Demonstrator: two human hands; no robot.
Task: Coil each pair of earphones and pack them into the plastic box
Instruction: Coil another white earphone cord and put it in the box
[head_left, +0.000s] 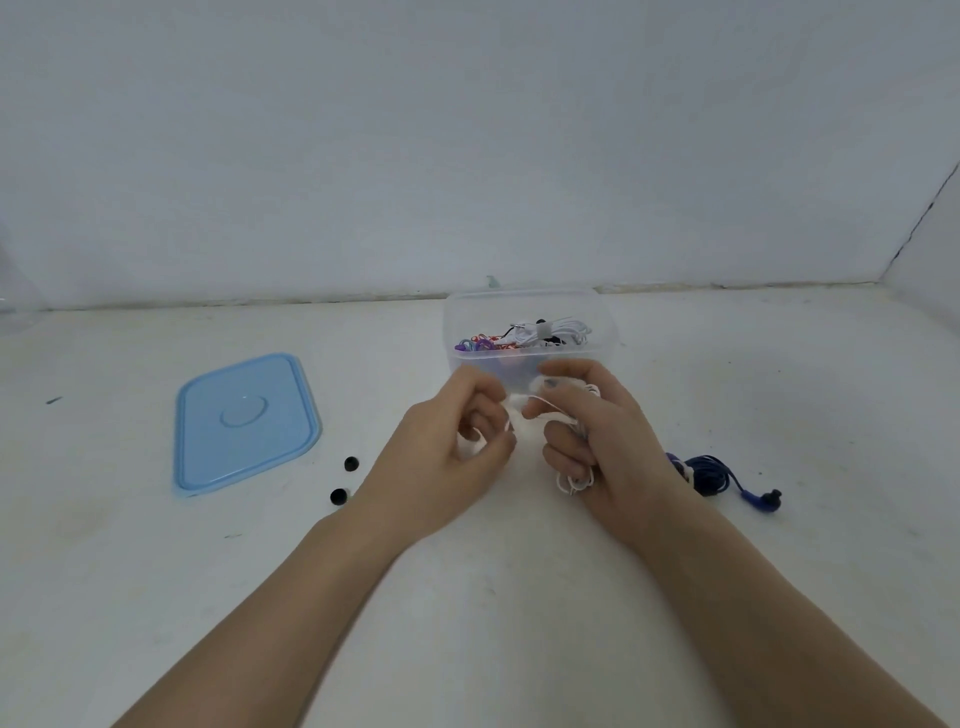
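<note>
White earphone cable (571, 480) held between both hands, just in front of the clear plastic box (608, 332).

Right hand (597, 447) is closed around the coiled loops, which hang below its fingers; left hand (457, 447) pinches the loose end, a strand running crosswise between them. Coiled blue earphones (711, 475) lie to the right on the white table (467, 597), blue rectangular lid (244, 421) to the left.

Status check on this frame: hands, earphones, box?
Both hands shut on white earphones, mid-coil. Blue earphones wait on table. Plastic box open, lid off left. Nothing obstructing.
</note>
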